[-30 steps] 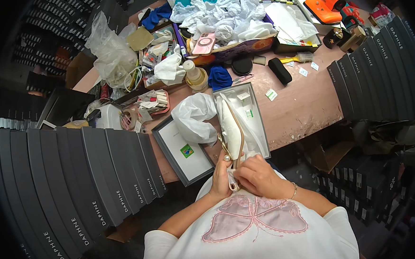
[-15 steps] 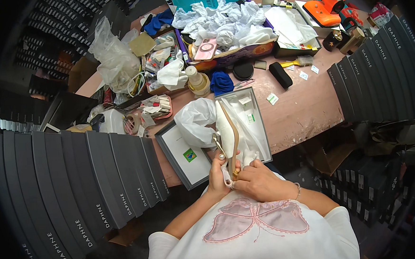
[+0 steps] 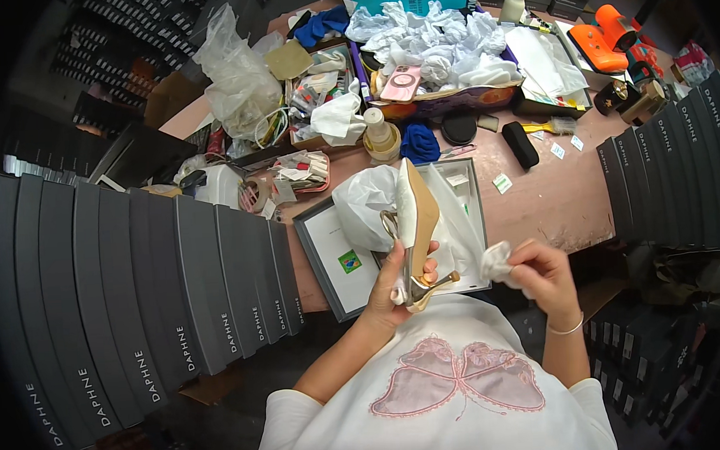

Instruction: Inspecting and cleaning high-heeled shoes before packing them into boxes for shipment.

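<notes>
My left hand [image 3: 386, 293] grips a white high-heeled shoe [image 3: 422, 213] near its heel end. The tan sole faces right and the toe points away from me. A gold-toned heel sticks out to the right by my fingers. To the right of the shoe, my raised right hand [image 3: 549, 275] pinches a crumpled white wad [image 3: 496, 259]; whether it is paper or cloth I cannot tell. Beneath the shoe lie a grey open shoe box [image 3: 480, 218] with thin white wrapping inside and a white-lined grey tray or lid [image 3: 322, 248]. Crumpled white wrapping [image 3: 360, 204] rests between them.
Dark shoe boxes stand in rows at left [image 3: 153, 279] and right [image 3: 673, 152]. Across the pink table [image 3: 532, 206] are a carton of crumpled paper [image 3: 451, 104], a pink phone [image 3: 401, 83], a pump bottle [image 3: 379, 133], a black case [image 3: 520, 145] and a yellow-handled brush [image 3: 560, 125].
My right hand has left the shoe, moving right and up with the white wad. The shoe has turned, showing more of its sole and its heel. The view has shifted slightly.
</notes>
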The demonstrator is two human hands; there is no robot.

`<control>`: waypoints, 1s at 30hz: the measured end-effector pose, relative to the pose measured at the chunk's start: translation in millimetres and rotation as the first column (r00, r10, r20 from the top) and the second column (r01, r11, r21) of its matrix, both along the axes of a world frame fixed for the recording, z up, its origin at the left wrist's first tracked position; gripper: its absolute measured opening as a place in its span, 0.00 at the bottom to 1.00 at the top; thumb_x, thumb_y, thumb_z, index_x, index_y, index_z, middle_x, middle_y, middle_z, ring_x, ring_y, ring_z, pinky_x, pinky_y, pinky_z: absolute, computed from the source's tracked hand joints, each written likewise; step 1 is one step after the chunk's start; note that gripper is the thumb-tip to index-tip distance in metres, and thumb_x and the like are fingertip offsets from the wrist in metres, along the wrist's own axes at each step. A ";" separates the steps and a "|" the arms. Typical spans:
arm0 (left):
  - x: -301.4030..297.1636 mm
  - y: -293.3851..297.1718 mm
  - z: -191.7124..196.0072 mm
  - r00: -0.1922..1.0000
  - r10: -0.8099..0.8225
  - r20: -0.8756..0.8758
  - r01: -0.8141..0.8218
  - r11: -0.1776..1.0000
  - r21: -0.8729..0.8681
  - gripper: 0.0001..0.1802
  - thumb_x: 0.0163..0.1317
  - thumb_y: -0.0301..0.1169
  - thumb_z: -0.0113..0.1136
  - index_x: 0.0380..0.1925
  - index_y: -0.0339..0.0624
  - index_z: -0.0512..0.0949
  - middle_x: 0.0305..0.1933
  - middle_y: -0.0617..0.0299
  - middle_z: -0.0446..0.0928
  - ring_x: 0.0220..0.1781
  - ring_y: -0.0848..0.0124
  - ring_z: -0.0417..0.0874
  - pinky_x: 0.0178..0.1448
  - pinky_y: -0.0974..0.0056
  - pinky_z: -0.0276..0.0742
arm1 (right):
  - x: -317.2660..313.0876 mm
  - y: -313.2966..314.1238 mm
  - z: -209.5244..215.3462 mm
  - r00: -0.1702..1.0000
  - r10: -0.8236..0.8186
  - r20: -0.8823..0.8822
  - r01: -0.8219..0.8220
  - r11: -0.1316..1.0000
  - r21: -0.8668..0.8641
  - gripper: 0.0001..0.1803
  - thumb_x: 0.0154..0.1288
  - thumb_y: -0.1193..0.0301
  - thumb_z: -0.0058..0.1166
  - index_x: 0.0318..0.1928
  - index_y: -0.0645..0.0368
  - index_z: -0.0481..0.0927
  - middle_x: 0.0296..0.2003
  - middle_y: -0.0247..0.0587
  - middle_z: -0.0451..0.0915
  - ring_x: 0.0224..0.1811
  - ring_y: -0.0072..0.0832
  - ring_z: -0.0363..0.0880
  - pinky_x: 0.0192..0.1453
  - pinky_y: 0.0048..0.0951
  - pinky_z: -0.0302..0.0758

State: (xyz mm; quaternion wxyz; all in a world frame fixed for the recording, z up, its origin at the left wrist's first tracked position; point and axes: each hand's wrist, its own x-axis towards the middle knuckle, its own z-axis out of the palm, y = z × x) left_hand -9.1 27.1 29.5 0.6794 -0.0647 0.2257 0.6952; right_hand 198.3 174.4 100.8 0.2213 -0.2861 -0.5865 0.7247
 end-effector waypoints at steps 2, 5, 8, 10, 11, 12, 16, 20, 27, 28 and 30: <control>-0.1 2.7 2.3 0.992 0.005 -0.127 -0.008 1.000 -0.025 0.37 0.66 0.58 0.48 0.54 0.30 0.67 0.31 0.58 0.73 0.33 0.70 0.75 0.37 0.70 0.74 | -7.9 -17.1 -13.2 0.998 0.051 0.036 -0.054 0.994 0.098 0.06 0.57 0.82 0.57 0.37 0.66 0.79 0.33 0.38 0.78 0.32 0.21 0.75 0.37 0.22 0.72; 3.7 0.6 3.8 0.964 0.014 -0.267 -0.029 0.998 -0.054 0.37 0.67 0.59 0.41 0.54 0.32 0.67 0.30 0.60 0.73 0.34 0.72 0.76 0.34 0.70 0.75 | -26.6 -32.0 0.6 0.996 0.058 0.069 -0.080 0.914 0.397 0.09 0.53 0.82 0.58 0.36 0.63 0.81 0.30 0.38 0.79 0.29 0.24 0.75 0.37 0.24 0.71; 8.2 -0.5 9.3 0.944 0.012 -0.328 -0.023 0.999 -0.028 0.35 0.69 0.58 0.39 0.55 0.33 0.67 0.32 0.60 0.74 0.36 0.73 0.78 0.33 0.70 0.76 | -37.9 -36.1 3.9 0.995 0.078 0.068 -0.104 0.781 0.616 0.11 0.50 0.81 0.61 0.36 0.60 0.81 0.30 0.36 0.78 0.30 0.27 0.75 0.39 0.27 0.69; 8.1 -1.8 6.4 0.958 0.005 -0.286 0.013 0.998 0.060 0.34 0.70 0.56 0.37 0.56 0.35 0.66 0.36 0.59 0.75 0.39 0.73 0.79 0.34 0.69 0.78 | -51.2 -35.8 4.9 0.995 0.102 0.025 -0.085 0.641 0.763 0.12 0.48 0.79 0.63 0.37 0.58 0.81 0.30 0.34 0.77 0.30 0.29 0.74 0.41 0.29 0.67; 11.9 -0.9 9.4 0.951 0.020 -0.309 -0.022 1.000 -0.004 0.32 0.71 0.55 0.37 0.57 0.37 0.66 0.39 0.59 0.75 0.41 0.73 0.80 0.37 0.68 0.79 | -55.9 -35.6 4.5 0.996 0.083 0.021 -0.067 0.600 0.797 0.13 0.47 0.79 0.63 0.37 0.58 0.81 0.30 0.34 0.77 0.30 0.29 0.73 0.41 0.30 0.67; 16.6 1.3 21.0 0.942 0.037 -0.335 -0.063 0.996 -0.068 0.31 0.71 0.54 0.36 0.58 0.38 0.65 0.42 0.58 0.75 0.42 0.72 0.80 0.39 0.68 0.80 | -61.1 -35.5 3.0 0.997 0.070 0.014 -0.051 0.557 0.829 0.13 0.47 0.79 0.64 0.36 0.58 0.80 0.30 0.34 0.77 0.30 0.30 0.73 0.41 0.30 0.66; 19.9 0.0 20.2 0.921 0.024 -0.389 -0.045 0.998 -0.044 0.26 0.73 0.50 0.36 0.61 0.44 0.63 0.52 0.58 0.73 0.48 0.70 0.80 0.48 0.66 0.81 | -71.2 -39.0 -8.8 0.997 0.072 -0.001 -0.034 0.469 0.882 0.13 0.49 0.76 0.64 0.38 0.58 0.80 0.31 0.33 0.77 0.31 0.29 0.73 0.41 0.31 0.65; 22.9 -0.4 21.5 0.922 0.018 -0.386 -0.050 0.996 -0.073 0.26 0.73 0.47 0.38 0.63 0.45 0.59 0.49 0.59 0.72 0.48 0.74 0.75 0.53 0.67 0.75 | -72.3 -48.4 -15.4 0.997 0.043 0.066 -0.079 0.451 0.889 0.13 0.50 0.75 0.63 0.38 0.58 0.80 0.32 0.33 0.77 0.32 0.29 0.74 0.40 0.31 0.64; 27.3 -1.9 14.1 0.868 -0.025 -0.496 -0.053 0.988 -0.142 0.26 0.74 0.48 0.35 0.62 0.44 0.61 0.52 0.58 0.72 0.50 0.72 0.77 0.53 0.67 0.76 | -60.7 -53.5 -12.2 0.973 0.174 0.151 -0.224 0.561 0.797 0.10 0.51 0.76 0.62 0.37 0.57 0.79 0.31 0.34 0.77 0.32 0.31 0.73 0.40 0.31 0.64; 27.2 -0.6 15.7 0.868 -0.026 -0.496 -0.048 0.989 -0.136 0.26 0.74 0.48 0.35 0.62 0.44 0.61 0.52 0.58 0.72 0.50 0.72 0.77 0.53 0.67 0.76 | -61.0 -53.5 -12.8 0.977 0.159 0.139 -0.205 0.553 0.808 0.10 0.52 0.76 0.62 0.36 0.57 0.79 0.31 0.34 0.76 0.31 0.32 0.73 0.40 0.31 0.64; 29.5 3.8 21.6 0.894 0.005 -0.448 -0.062 0.992 -0.113 0.25 0.74 0.48 0.35 0.62 0.44 0.61 0.52 0.58 0.72 0.50 0.72 0.77 0.53 0.66 0.76 | -69.2 -45.5 -14.0 0.989 0.080 0.128 -0.151 0.515 0.844 0.09 0.53 0.76 0.62 0.36 0.57 0.79 0.30 0.34 0.76 0.31 0.32 0.73 0.40 0.31 0.64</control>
